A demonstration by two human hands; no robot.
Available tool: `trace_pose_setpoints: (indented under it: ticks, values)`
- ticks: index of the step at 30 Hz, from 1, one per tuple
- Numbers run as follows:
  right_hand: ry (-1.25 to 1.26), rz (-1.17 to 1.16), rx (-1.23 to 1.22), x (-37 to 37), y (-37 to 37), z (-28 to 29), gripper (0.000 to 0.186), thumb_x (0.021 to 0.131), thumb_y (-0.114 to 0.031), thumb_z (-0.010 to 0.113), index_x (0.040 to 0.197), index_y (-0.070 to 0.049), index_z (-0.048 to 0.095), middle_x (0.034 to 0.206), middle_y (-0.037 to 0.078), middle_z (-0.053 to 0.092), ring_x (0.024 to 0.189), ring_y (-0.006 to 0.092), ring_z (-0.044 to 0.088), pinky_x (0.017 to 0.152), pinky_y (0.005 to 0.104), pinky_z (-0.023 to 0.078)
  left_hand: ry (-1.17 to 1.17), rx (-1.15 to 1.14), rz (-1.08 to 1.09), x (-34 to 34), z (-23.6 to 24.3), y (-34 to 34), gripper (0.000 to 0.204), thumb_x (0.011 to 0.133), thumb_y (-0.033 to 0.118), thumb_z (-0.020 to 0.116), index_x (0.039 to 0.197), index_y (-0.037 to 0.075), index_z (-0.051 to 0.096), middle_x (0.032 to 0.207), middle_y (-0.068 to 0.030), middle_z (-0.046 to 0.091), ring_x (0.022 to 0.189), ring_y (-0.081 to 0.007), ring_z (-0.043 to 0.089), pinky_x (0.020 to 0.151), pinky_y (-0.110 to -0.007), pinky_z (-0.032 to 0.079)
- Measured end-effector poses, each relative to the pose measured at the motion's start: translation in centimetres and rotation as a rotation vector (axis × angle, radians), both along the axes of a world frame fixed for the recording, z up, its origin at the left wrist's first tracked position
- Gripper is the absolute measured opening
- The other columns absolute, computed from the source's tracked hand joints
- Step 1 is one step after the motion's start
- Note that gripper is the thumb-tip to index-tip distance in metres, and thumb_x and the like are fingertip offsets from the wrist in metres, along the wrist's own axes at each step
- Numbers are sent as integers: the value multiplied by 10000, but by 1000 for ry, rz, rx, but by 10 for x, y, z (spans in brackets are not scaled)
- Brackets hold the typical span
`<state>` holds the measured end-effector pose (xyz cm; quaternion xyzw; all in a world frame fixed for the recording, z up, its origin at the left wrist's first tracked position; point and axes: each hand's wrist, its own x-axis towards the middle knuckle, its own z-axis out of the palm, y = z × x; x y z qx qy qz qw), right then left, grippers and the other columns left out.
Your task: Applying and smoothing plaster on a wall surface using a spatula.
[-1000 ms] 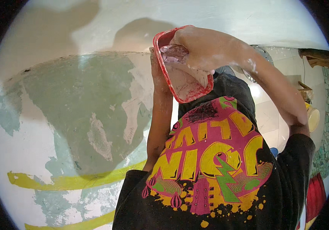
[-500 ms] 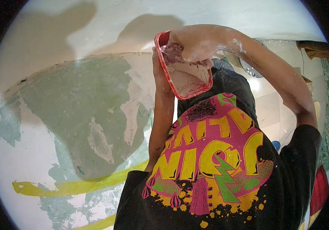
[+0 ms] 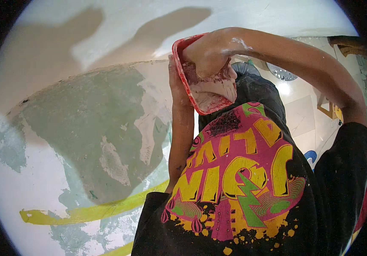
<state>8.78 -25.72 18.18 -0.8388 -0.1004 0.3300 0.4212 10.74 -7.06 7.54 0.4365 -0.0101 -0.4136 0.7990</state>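
Note:
A red, rectangular tub (image 3: 186,86) with smeared walls is tilted in front of my chest. Pale, pasty filler (image 3: 209,99) lies inside it and coats its sides. My left hand (image 3: 179,83) grips the tub from the left, its fingers mostly hidden behind the wall. Over the far rim, my right hand (image 3: 209,57) reaches down into the tub with its fingers curled. Whatever it holds is hidden by the hand and the tub. White smears mark my right wrist.
On the left stands a wall (image 3: 93,115) with grey-green patches, white filler areas and a yellow stripe (image 3: 89,213). To the right, the tiled floor (image 3: 299,113) holds a speckled round item (image 3: 282,72), a wooden piece (image 3: 326,106) and a blue object (image 3: 310,156).
My right hand has shifted slightly left and deeper into the tub, and my right elbow has swung outward to the right. The tub stays in my left hand, nearly in place.

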Motion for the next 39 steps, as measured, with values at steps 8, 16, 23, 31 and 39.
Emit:
trace_pose_setpoints:
  ticks: [8,16,23,31,39]
  values:
    - [227,85,21,5,4,-34,426,730,-93,643,1107,102,685,1016,228,729,876,320,721,782,445,583,72,38,-66,-1,7,-7,668,1052,578,412,1421,32,524,1402,-161,578,1236,-296,586,1065,-452,485]
    - [496,21,356,-6,-15,-62,390,729,-104,642,1057,102,684,971,179,727,860,254,700,778,419,558,92,309,-143,-5,11,0,631,1036,556,502,1390,37,561,1286,-141,659,1096,-247,679,930,-386,583]
    - [463,23,265,-16,-15,-49,328,715,-42,679,1025,65,695,907,117,734,728,178,693,644,358,550,152,276,-132,6,-10,19,599,1039,553,500,1344,46,593,1202,-118,701,1012,-194,707,854,-345,606]
    - [640,-114,734,-28,-42,-75,366,719,40,721,1075,72,644,909,140,733,751,178,742,556,297,621,137,132,42,26,-22,39,624,1056,541,433,1459,68,495,1385,-145,592,1255,-300,584,1084,-451,483]
    - [243,-621,763,-38,-55,-2,406,873,-99,738,1264,-21,661,1166,117,724,972,177,718,862,356,610,125,-188,148,46,-23,24,667,1047,577,418,1481,74,472,1423,-132,579,1277,-303,578,1107,-482,458]
